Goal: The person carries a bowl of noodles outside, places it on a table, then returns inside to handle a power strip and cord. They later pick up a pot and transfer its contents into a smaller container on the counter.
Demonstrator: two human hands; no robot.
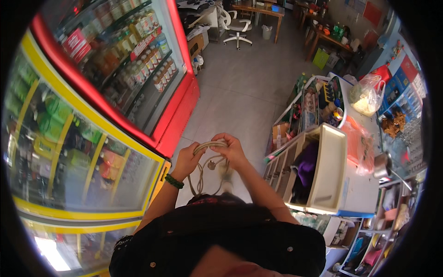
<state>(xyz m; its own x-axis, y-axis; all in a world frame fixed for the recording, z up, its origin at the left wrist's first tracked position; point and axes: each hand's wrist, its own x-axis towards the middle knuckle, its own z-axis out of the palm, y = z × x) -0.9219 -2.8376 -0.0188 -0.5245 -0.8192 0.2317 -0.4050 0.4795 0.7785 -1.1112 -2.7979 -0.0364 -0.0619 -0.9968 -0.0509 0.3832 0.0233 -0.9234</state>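
Note:
Both hands hold a beige power cord (210, 144), gathered in loops in front of my body. My left hand (187, 159) is closed round the left side of the bundle, with a dark green braided bracelet (174, 181) at its wrist. On the right side, my right hand (232, 151) grips the same bundle, its fingers curled over the top. Loose loops hang below between the hands. Among them dangles what looks like the plug (211, 165). The lower ends of the loops reach down to my dark clothing, where I cannot follow them.
Close on my left stand a yellow-framed glass-door fridge (87, 205) and a red drinks fridge (177, 111). At right are a cream plastic drawer (328, 171), a cart with bottles (318, 99) and a white tabletop (362, 196). Farther off are a white swivel chair (237, 25) and wooden tables (260, 9).

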